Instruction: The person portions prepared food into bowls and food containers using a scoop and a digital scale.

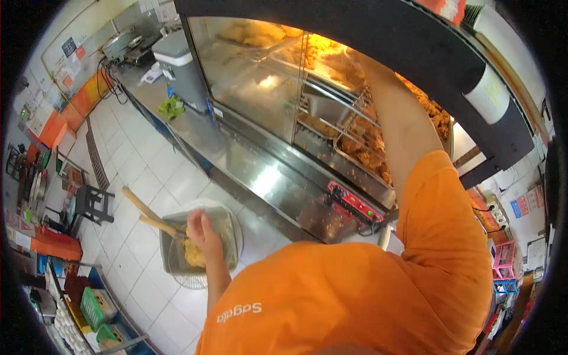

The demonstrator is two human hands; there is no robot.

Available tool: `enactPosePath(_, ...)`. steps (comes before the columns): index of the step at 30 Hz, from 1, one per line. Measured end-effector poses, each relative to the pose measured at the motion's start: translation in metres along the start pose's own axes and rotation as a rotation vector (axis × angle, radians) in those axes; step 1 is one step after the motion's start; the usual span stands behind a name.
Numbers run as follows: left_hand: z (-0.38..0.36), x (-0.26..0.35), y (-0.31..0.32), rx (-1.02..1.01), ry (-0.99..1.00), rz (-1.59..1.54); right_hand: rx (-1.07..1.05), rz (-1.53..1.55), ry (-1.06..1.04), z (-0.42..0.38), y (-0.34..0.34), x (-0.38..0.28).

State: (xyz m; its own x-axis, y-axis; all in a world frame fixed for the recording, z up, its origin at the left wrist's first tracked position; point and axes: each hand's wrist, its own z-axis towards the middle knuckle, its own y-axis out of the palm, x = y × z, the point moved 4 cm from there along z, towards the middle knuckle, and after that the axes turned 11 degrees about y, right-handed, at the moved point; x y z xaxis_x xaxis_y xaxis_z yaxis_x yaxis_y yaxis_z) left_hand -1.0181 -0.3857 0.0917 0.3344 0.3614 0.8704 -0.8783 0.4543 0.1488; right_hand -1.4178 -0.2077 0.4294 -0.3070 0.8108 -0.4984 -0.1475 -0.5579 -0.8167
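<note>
While our left hand (pixel 201 229) grips the wooden handles (pixel 148 214) of the wire basket (pixel 228 236) at lower left, fried pieces (pixel 194 253) inside look light and crumbly. Our right arm (pixel 402 127) reaches into the warmer (pixel 331 112); we cannot tell that hand's state.

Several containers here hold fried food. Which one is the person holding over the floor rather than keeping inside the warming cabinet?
The round wire strainer basket with wooden handles, gripped by the left hand; the other trays sit inside the glass cabinet.
</note>
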Motion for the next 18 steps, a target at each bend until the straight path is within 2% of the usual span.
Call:
enactPosePath(4, -0.009, -0.001, -0.041, 0.069, -0.046, 0.075, 0.002, -0.053, -0.050, 0.018, 0.000, -0.026)
enactPosePath(7, -0.015, -0.011, -0.063, 0.195, -0.104, 0.078, -0.042, -0.092, -0.059, 0.016, 0.015, -0.027)
enactPosePath(10, -0.009, -0.020, -0.067, 0.099, -0.159, 0.184, -0.066, -0.106, -0.080, 0.015, 0.019, -0.035)
enactPosePath(18, 0.028, -0.026, -0.026, -0.050, -0.083, 0.082, -0.089, -0.175, -0.142, 0.014, 0.012, -0.063)
